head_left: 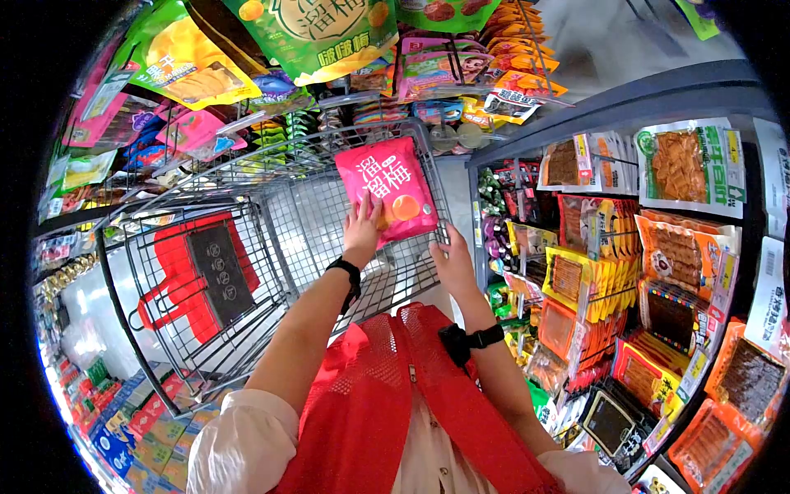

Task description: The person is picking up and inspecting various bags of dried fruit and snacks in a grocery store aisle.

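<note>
A bright pink bag of preserved plums [393, 185] with white lettering leans at the far right of a wire shopping cart [321, 235]. My left hand [362, 224] touches the lower left of the bag's front, its fingers stretched out and slightly apart. Beside the bag's lower right corner, my right hand [453, 257] is at the cart's right rim with fingers loosely bent and apart. Whether it touches the rim or the bag edge is not clear. Both wrists wear black bands.
A red child seat flap with a dark panel [220, 276] is at the cart's left end. Hanging snack bags [329, 33] line the shelf ahead. To the right, a rack holds several rows of packaged snacks [576, 276], close to my right arm.
</note>
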A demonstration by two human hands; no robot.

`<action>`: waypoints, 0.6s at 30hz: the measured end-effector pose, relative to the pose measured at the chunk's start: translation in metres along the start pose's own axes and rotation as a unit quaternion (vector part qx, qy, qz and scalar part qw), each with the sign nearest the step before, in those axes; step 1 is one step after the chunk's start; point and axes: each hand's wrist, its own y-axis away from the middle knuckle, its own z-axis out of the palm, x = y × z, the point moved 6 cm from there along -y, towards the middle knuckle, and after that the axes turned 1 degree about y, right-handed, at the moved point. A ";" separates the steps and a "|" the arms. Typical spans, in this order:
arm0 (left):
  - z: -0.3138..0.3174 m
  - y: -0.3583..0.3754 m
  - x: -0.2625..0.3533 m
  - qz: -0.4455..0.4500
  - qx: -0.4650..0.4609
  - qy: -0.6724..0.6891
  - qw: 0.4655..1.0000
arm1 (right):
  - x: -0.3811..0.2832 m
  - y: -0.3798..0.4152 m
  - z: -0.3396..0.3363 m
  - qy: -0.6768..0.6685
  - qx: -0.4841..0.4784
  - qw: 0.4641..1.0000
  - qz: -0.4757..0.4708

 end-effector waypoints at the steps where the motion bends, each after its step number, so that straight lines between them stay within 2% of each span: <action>1: 0.002 0.003 0.000 0.007 -0.032 0.026 0.999 | -0.003 0.001 -0.002 -0.006 -0.002 1.000 0.005; 3: 0.010 0.005 -0.004 0.026 -0.024 0.003 0.999 | -0.010 0.001 -0.005 -0.013 -0.001 1.000 0.018; 5: 0.016 0.007 0.002 0.112 0.003 -0.108 0.988 | -0.011 0.002 -0.006 -0.019 -0.001 0.999 0.030; 6: 0.013 0.008 0.003 0.111 0.005 -0.108 0.988 | -0.011 0.001 -0.006 -0.026 0.003 0.999 0.029; 8: 0.013 0.012 0.010 0.152 -0.031 -0.161 0.975 | -0.010 0.001 -0.006 -0.033 0.005 0.999 0.026; 12: 0.008 0.013 0.012 0.162 -0.056 -0.162 0.972 | -0.002 0.001 0.003 -0.009 -0.025 0.999 0.019; 15: -0.005 0.015 0.026 0.199 -0.018 -0.171 0.965 | -0.003 0.004 0.006 -0.008 -0.032 0.999 0.008; 16: -0.005 0.012 0.020 0.102 -0.025 -0.087 0.991 | -0.003 0.005 0.006 0.000 -0.036 0.999 0.009; 17: -0.004 0.011 0.011 0.003 -0.033 -0.002 0.999 | -0.002 0.006 0.006 0.002 -0.038 0.999 0.009; 18: 0.012 0.008 -0.002 -0.064 0.002 0.097 0.993 | -0.003 0.008 0.003 -0.016 -0.024 1.000 0.005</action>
